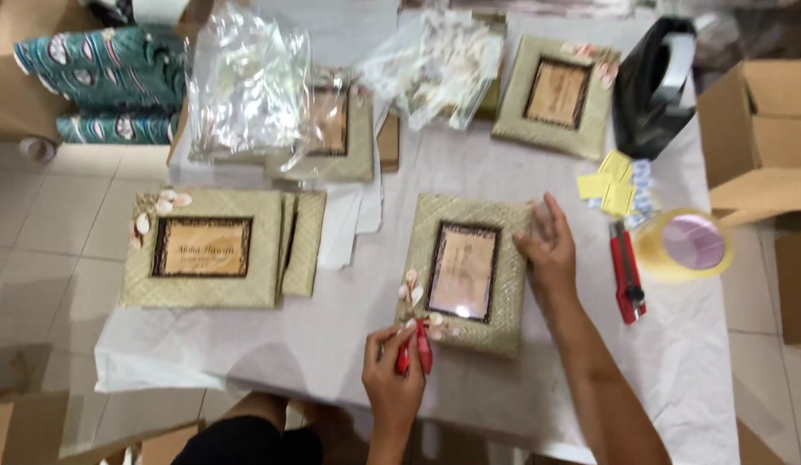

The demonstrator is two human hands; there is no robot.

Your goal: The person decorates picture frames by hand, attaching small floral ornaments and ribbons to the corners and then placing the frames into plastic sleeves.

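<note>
A woven straw picture frame (pixel 466 272) lies tilted on the white-covered table (pixel 331 336) in front of me, with small shells along its lower-left corner. My left hand (pixel 396 375) grips a small red tool (pixel 415 349) at that shell corner. My right hand (pixel 548 243) rests flat on the frame's upper right edge, fingers spread.
A stack of similar woven frames (pixel 211 250) lies at left, more frames (pixel 555 95) and clear plastic bags (pixel 245 82) at the back. A red utility knife (pixel 626 274), a yellow tape roll (pixel 683 245), yellow notes (pixel 609 185) and a black tape dispenser (pixel 654 86) sit right. Cardboard boxes (pixel 757 129) stand beside the table.
</note>
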